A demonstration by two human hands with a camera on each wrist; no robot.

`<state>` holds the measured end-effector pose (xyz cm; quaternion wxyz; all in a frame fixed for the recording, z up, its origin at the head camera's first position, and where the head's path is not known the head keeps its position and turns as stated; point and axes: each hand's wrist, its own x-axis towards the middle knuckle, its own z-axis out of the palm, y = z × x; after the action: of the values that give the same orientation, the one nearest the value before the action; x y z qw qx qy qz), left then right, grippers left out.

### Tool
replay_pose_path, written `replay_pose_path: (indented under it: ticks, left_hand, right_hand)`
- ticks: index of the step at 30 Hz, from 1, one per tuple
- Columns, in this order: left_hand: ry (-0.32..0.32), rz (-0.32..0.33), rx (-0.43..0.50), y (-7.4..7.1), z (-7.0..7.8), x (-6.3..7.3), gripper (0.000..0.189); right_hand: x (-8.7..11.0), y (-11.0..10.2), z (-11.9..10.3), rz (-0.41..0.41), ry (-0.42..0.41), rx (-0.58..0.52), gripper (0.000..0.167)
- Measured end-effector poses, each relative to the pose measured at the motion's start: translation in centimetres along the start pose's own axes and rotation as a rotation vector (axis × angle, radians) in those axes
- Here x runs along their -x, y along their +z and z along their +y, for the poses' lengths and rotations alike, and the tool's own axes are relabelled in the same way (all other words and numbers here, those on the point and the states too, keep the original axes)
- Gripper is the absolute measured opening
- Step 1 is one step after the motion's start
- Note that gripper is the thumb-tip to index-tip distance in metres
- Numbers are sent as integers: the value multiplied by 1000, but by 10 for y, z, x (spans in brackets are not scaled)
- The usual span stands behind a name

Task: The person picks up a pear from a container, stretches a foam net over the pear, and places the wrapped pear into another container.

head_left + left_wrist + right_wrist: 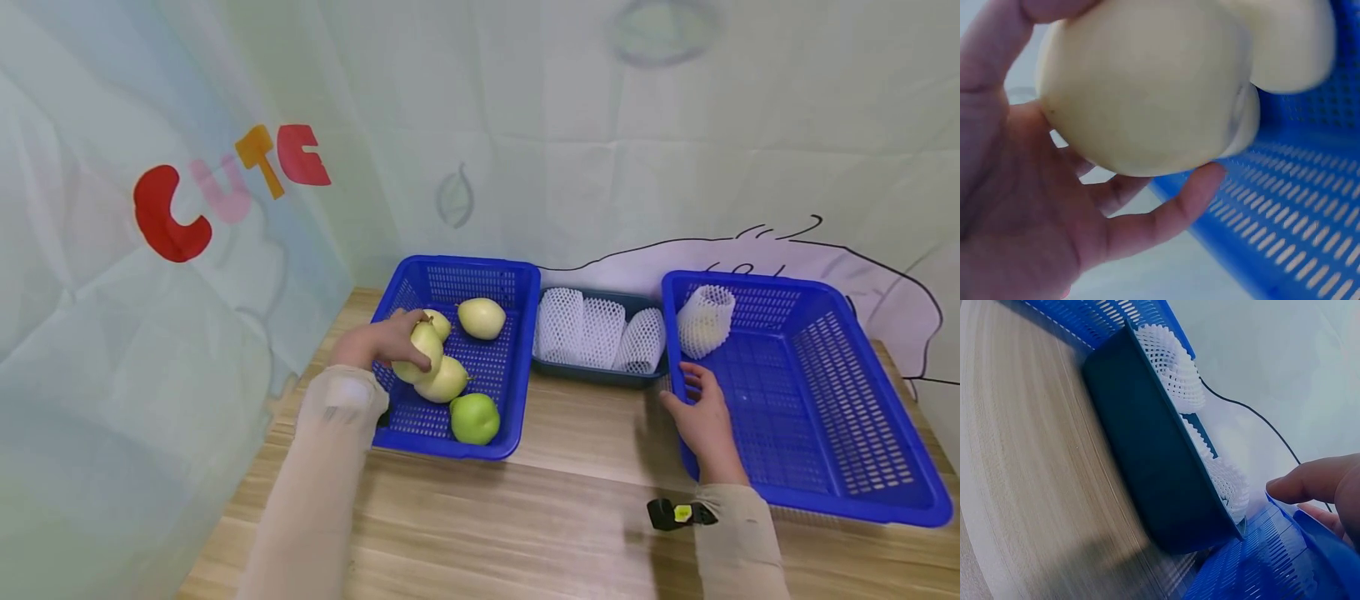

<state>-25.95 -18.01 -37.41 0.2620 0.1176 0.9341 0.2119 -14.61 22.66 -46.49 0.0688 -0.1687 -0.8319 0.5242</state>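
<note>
My left hand (390, 337) grips a pale yellow pear (426, 346) above the left blue basket (517, 367); the left wrist view shows fingers curled around the pear (1147, 81). Beneath and beside it in that basket lie more pale pears (482, 318) and a green apple-like fruit (475, 418). My right hand (707, 417) hovers at the left rim of the right blue basket (885, 417), fingers loosely bent, holding nothing visible. A pear in a white foam net sleeve (705, 323) stands in that basket's far left corner.
Between the baskets, a dark green tray (592, 373) holds several white foam net sleeves (602, 332). Everything stands on a wood-grain table (510, 525). A printed cloth (525, 150) hangs behind and along the left side.
</note>
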Motion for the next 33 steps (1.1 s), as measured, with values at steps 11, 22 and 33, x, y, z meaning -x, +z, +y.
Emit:
replay_pose_path:
  ticks: [11, 22, 33]
  left_hand:
    - [163, 436, 126, 13, 19, -4, 74]
    - [296, 482, 411, 39, 53, -6, 81]
    - [345, 453, 452, 57, 79, -11, 78]
  right_hand:
    - [0, 0, 1, -13, 4, -2, 56]
    - [1, -1, 1, -14, 14, 7, 56]
    - [0, 0, 1, -9, 18, 12, 56]
